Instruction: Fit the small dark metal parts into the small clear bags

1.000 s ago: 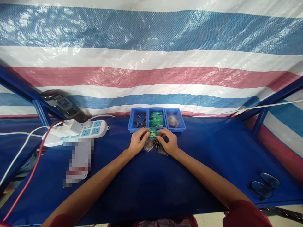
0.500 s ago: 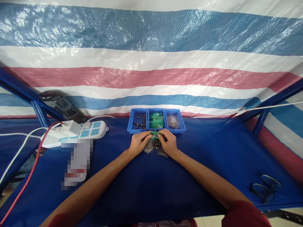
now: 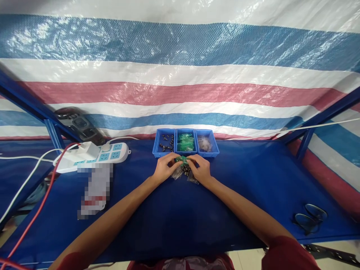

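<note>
Between my two hands is a small green plastic bag [image 3: 183, 160], pinched at its left side by my left hand [image 3: 165, 167] and at its right side by my right hand [image 3: 200, 168]. Both hands are closed, thumbs against fingers. Just below the bag lies a pile of dark screws [image 3: 186, 170] on the blue table. Clear plastic bags lie on either side of the pile, one by the left fingers [image 3: 177, 173] and another partly under my right hand. What the green bag contains is too small to tell.
Directly beyond my hands stand three joined blue bins: the left bin [image 3: 155, 144] holds screws, the middle one green bags [image 3: 185, 142], the right one clear bags [image 3: 204, 144]. A power strip [image 3: 120, 152] with cables sits left. Glasses [image 3: 311, 219] lie right. A striped sheet hangs behind.
My view has shifted slightly. Both hands keep their pinch on the green bag, with the fingers slightly repositioned and the bag bunched a little differently.
</note>
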A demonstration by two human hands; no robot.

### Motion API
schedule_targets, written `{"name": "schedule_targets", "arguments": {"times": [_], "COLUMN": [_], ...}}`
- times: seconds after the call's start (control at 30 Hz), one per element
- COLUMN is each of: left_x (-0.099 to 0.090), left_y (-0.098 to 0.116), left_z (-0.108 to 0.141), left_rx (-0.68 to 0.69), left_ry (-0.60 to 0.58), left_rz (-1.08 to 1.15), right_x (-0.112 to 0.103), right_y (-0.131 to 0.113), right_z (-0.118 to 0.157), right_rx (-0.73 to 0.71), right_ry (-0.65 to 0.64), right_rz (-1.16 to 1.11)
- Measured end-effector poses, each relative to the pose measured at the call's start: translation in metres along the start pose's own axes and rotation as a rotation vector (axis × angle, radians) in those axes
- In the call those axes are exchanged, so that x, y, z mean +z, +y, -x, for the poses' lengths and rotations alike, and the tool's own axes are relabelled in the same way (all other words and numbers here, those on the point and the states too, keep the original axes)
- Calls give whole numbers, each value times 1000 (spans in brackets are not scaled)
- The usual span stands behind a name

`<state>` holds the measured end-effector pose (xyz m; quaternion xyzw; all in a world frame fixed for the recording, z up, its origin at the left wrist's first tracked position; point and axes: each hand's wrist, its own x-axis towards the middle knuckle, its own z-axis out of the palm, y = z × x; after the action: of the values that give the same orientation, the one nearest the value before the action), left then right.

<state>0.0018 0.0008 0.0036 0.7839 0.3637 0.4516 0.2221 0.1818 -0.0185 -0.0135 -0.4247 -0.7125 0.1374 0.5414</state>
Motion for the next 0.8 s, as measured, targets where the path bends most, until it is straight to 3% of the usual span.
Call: {"name": "schedule_targets", "arguments": {"times": [0.2,0.5,0.8], "left_x": [-1,2,3], "left_y": [-1,-6,-5], "left_z": [0,-1,0], "left_rx": [10,-37,58], "left_ry": [-70,-4,26], "left_rz": [10,-44,-37], "right_x": [2,3,0], "right_y": [4,4,2], "right_z": [2,2,0], "right_rx": [-3,-34,33], "right_ry": [-23,-94,-171], "right_rz": [7,4,-49]}}
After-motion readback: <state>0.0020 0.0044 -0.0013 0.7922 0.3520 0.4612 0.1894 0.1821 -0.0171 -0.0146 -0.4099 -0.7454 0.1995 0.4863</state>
